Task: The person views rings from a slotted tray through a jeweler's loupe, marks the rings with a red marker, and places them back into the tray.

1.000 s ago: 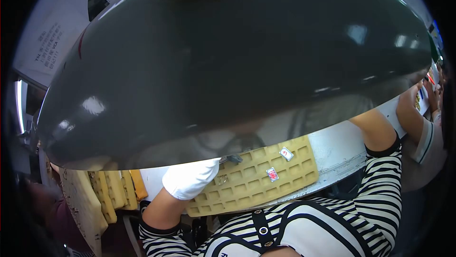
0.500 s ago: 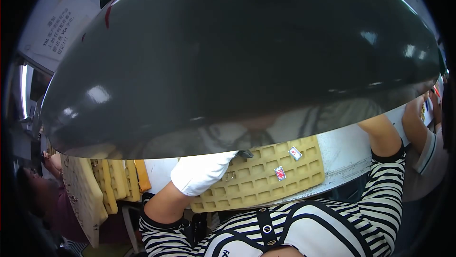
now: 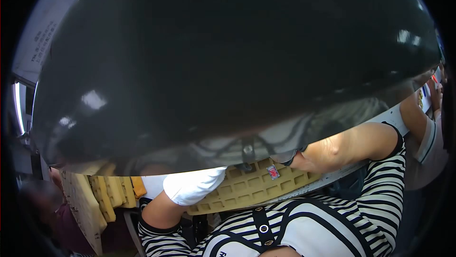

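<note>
A large glossy dark grey dome (image 3: 228, 67), shaped like a lamp shade, covers most of the view and hides the fingers of both hands. A white cuff or glove (image 3: 194, 186) covers my left wrist, and my left hand reaches under the dome's rim. A small dark piece (image 3: 244, 167) shows near it. My right hand (image 3: 299, 160) comes in from the right over the yellow tray (image 3: 251, 195), partly under the rim, with a grey edge beside it. The tray has rows of square pockets. A small red and white tag (image 3: 273, 172) lies on it.
Several yellow slabs (image 3: 102, 193) stand at the left, with an orange piece (image 3: 138, 186) beside them. A worktable edge (image 3: 332, 179) runs under the tray. One person sits at the left; another person's arm (image 3: 413, 117) is at the right. A printed notice (image 3: 40, 48) hangs upper left.
My right forearm has swung inward, bringing my right hand over the tray. The dome's rim sits lower in view. A second tag on the tray is now hidden.
</note>
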Tool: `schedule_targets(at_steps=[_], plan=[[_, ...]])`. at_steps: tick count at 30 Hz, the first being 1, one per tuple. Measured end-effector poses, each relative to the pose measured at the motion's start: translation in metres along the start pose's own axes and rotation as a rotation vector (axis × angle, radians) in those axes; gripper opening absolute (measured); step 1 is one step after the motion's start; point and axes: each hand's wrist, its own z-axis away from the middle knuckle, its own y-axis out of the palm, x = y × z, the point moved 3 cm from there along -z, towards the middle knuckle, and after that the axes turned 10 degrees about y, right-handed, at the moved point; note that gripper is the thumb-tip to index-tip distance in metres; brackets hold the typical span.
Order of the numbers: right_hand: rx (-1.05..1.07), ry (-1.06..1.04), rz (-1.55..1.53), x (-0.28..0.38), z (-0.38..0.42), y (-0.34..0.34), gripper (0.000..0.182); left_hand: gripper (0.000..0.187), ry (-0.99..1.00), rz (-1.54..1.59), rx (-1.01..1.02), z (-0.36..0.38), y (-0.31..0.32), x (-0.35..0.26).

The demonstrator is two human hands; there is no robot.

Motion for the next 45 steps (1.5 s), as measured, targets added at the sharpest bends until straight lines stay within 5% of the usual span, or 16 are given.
schedule_targets(at_steps=[4, 7, 15, 20, 35, 45], plan=[[-0.032, -0.049, 0.020, 0.004, -0.002, -0.007, 0.018, 0.029, 0.143, 0.055, 0.093, 0.005, 0.002, -0.010], [-0.062, -0.073, 0.025, 0.006, -0.003, -0.011, 0.020, 0.030, 0.179, -0.475, 0.110, 0.002, 0.002, -0.019], [-0.138, -0.179, 0.110, 0.002, -0.003, -0.009, 0.026, 0.037, -0.018, 0.165, -0.075, -0.010, 0.018, -0.043], [-0.212, -0.173, 0.075, 0.007, -0.007, -0.015, 0.026, 0.035, -0.110, 0.242, -0.023, -0.010, 0.017, -0.040], [-0.236, -0.157, 0.082, 0.010, -0.003, -0.010, 0.023, 0.024, 0.308, -0.714, -0.032, -0.002, 0.007, -0.043], [-0.259, -0.245, 0.132, 0.013, -0.006, -0.015, 0.022, 0.020, 0.039, -0.305, -0.168, 0.001, 0.008, -0.043]])
